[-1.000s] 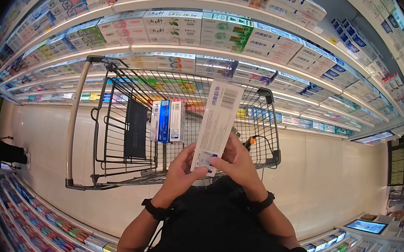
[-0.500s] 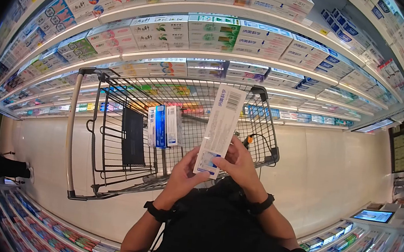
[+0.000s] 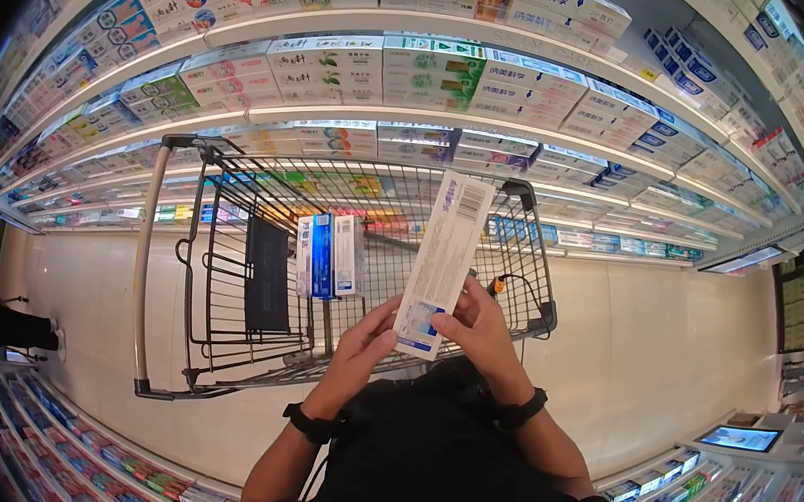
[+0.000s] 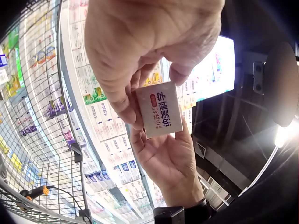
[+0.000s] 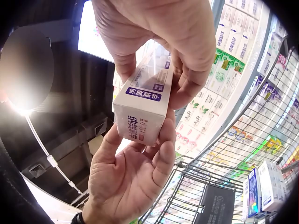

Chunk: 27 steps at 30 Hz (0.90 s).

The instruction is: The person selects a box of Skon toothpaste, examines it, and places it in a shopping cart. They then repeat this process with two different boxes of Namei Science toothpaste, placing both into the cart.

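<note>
A long white toothpaste box (image 3: 447, 247) stands up in front of the body, its printed back with a barcode facing the head camera. My left hand (image 3: 359, 356) holds it by the lower left edge, thumb along the side. From the right, my right hand (image 3: 487, 337) grips the lower part, thumb lying on the blue patch of the printed face. In the left wrist view, the small end of the box (image 4: 161, 109) shows between the two hands. The right wrist view has my left hand's fingers (image 5: 163, 158) around that lower end.
A wire shopping cart (image 3: 381, 339) stands just ahead, partly behind the hands. Inside it, toward the handle, are a blue-and-white box (image 3: 321, 253) and a white box (image 3: 346, 254). Shelves of toothpaste boxes (image 3: 527, 91) rise beyond the cart. More stocked shelves (image 3: 97, 444) flank me behind.
The left thumb has slid from the box's printed face to its left edge. The right hand keeps its grip. Box and cart have shifted only slightly in view.
</note>
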Each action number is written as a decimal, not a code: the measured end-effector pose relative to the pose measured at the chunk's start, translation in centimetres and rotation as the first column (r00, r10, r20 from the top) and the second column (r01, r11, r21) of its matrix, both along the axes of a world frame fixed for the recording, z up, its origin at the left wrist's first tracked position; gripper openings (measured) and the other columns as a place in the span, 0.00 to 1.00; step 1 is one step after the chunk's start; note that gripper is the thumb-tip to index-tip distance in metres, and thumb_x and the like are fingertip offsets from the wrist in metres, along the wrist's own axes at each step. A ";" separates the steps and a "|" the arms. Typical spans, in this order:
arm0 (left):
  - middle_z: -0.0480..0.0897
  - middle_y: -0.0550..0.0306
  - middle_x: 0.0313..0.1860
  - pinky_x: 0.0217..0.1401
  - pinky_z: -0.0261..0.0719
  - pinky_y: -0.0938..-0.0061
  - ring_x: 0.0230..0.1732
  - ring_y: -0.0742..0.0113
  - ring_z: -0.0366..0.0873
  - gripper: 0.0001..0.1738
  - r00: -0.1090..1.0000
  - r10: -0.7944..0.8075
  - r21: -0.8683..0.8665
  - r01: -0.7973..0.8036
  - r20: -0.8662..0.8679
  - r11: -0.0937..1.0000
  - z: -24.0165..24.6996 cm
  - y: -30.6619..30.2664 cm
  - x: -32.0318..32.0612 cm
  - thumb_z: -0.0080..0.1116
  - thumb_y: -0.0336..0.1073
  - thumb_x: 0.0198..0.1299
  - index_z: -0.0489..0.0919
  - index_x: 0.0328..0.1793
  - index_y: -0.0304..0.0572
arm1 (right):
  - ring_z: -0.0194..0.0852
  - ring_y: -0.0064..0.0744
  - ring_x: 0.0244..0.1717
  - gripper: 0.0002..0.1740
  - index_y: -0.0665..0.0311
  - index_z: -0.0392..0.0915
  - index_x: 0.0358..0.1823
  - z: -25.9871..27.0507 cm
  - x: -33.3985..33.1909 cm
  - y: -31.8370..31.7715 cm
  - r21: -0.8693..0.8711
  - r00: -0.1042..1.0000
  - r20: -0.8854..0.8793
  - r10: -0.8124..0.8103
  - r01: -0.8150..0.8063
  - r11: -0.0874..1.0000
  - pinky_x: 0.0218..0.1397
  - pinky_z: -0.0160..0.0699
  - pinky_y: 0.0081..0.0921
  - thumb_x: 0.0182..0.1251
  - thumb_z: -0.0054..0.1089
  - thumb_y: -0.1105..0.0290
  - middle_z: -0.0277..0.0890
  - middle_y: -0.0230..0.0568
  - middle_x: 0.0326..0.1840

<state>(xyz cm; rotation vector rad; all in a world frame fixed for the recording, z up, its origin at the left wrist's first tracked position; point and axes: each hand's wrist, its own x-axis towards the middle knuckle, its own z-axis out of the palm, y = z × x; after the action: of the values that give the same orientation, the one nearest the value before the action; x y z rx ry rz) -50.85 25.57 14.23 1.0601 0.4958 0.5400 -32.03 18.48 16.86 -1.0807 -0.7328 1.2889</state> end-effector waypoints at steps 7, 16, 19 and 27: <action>0.70 0.43 0.66 0.67 0.68 0.70 0.66 0.60 0.69 0.49 0.998 0.063 0.071 -0.061 -0.028 0.996 0.7 -0.6 1.7 0.68 0.30 0.54 0.50 0.77 0.31 | 0.76 0.30 0.54 0.38 0.71 0.54 0.70 -0.5 -0.1 0.4 0.052 0.999 0.032 -0.037 0.035 0.998 0.56 0.77 0.27 0.62 0.64 0.72 0.76 0.47 0.57; 0.65 0.46 0.69 0.67 0.71 0.67 0.67 0.61 0.67 0.57 0.984 0.087 0.285 -0.039 -0.157 0.958 0.2 -0.4 3.1 0.73 0.27 0.47 0.44 0.78 0.32 | 0.76 0.29 0.54 0.40 0.72 0.51 0.72 -0.7 -0.4 0.6 0.043 0.991 0.049 -0.123 0.121 0.992 0.56 0.76 0.26 0.62 0.64 0.75 0.76 0.46 0.56; 0.65 0.46 0.68 0.67 0.71 0.67 0.67 0.61 0.67 0.57 0.992 0.069 0.214 -0.044 -0.109 0.976 -0.3 -0.4 3.1 0.72 0.27 0.48 0.45 0.78 0.32 | 0.76 0.30 0.54 0.39 0.71 0.51 0.71 -0.7 -0.4 0.5 0.046 0.993 0.040 -0.107 0.105 0.993 0.56 0.77 0.27 0.62 0.64 0.76 0.76 0.46 0.57; 0.61 0.43 0.71 0.70 0.65 0.66 0.72 0.58 0.61 0.46 0.999 0.031 0.048 -0.029 -0.027 0.998 0.5 -0.6 2.6 0.62 0.27 0.58 0.46 0.77 0.30 | 0.76 0.30 0.55 0.38 0.71 0.53 0.71 -0.6 -0.1 0.2 0.060 0.994 0.066 -0.085 0.081 0.995 0.55 0.77 0.27 0.62 0.64 0.75 0.75 0.47 0.57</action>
<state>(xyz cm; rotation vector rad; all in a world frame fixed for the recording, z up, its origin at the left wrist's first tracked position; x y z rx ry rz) -48.26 25.02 14.73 1.1084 0.5262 0.5665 -32.09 18.71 16.28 -1.1026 -0.7634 1.1583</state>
